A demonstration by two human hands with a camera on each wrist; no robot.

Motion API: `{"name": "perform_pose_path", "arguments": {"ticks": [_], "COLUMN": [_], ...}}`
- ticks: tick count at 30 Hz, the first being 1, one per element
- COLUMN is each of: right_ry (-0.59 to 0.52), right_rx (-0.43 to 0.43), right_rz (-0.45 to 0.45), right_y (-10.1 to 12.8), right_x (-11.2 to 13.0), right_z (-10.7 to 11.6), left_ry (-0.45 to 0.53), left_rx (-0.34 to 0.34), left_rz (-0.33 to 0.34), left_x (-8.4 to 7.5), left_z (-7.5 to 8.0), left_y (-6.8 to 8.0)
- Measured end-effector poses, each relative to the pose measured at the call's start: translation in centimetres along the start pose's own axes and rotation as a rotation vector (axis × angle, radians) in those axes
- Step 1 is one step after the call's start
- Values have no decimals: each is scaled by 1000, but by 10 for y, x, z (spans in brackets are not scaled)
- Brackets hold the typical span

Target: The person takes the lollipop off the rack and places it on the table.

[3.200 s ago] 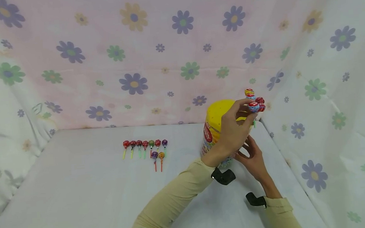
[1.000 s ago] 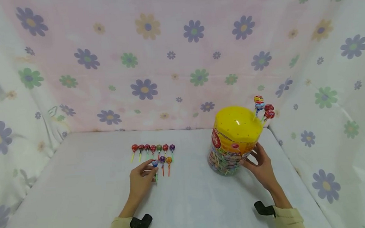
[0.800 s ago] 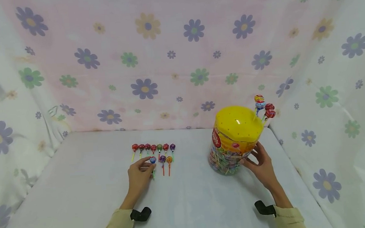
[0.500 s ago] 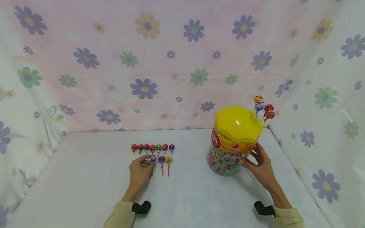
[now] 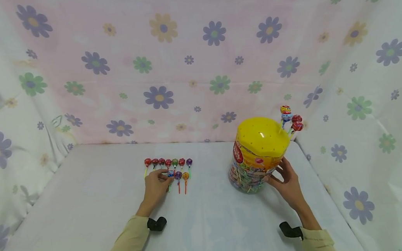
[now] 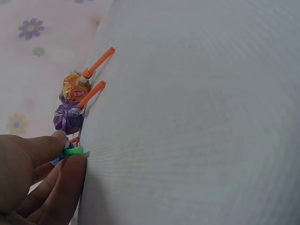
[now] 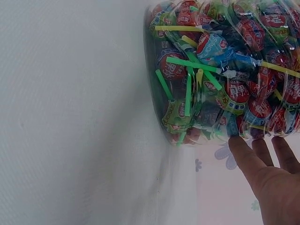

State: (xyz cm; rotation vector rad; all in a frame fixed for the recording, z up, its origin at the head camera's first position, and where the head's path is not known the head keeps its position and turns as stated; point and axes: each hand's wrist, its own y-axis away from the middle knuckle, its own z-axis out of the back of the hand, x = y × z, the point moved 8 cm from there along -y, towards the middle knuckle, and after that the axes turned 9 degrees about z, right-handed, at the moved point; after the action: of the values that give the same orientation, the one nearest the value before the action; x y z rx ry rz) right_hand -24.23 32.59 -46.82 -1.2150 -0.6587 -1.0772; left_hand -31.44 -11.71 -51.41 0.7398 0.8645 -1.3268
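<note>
My left hand (image 5: pixel 156 188) pinches a blue-wrapped lollipop (image 5: pixel 171 174) with a green stick (image 6: pixel 73 151), low at the table. It is just left of a purple lollipop (image 5: pixel 178 175) and an orange lollipop (image 5: pixel 185 176), both with orange sticks. Behind these lies a row of several lollipops (image 5: pixel 168 163). My right hand (image 5: pixel 287 183) touches the side of a big clear jar (image 5: pixel 248 176) with a yellow lid (image 5: pixel 262 135); in the right wrist view its fingers are extended against the plastic. Wrapped lollipops fill the jar.
At the lid's right edge several lollipops stick up, among them a red one (image 5: pixel 297 125) and a blue one (image 5: pixel 286 116). A white cloth covers the table (image 5: pixel 208 226). Flowered curtains (image 5: pixel 181 45) stand behind and at both sides.
My left hand has left the jar's rim with the blue lollipop and brought it to the front row at left, then edged slightly farther forward. My right hand stays at the jar.
</note>
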Motion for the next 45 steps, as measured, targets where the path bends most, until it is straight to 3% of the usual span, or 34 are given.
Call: {"name": "perform_pose_path", "arguments": {"ticks": [6, 10, 21, 26, 32, 45], "right_ry": [-2, -4, -5, 2, -5, -6], "right_rx": [-2, -4, 2, -2, -6, -6], "right_rz": [-13, -20, -15, -28, -47, -69], "right_y": [0, 0, 1, 0, 1, 0], "right_x": [-2, -2, -1, -2, 1, -2], "right_z": [0, 0, 0, 1, -1, -1], "left_ry": [-21, 2, 272, 355, 407, 397], "left_rx": [28, 31, 153, 192, 249, 462], "left_rz": [25, -5, -119, -201, -350, -573], "left_x": [1, -4, -45, -85, -145, -278], "left_z": [2, 6, 2, -9, -26, -71], "left_y": [1, 7, 32, 40, 49, 63]}}
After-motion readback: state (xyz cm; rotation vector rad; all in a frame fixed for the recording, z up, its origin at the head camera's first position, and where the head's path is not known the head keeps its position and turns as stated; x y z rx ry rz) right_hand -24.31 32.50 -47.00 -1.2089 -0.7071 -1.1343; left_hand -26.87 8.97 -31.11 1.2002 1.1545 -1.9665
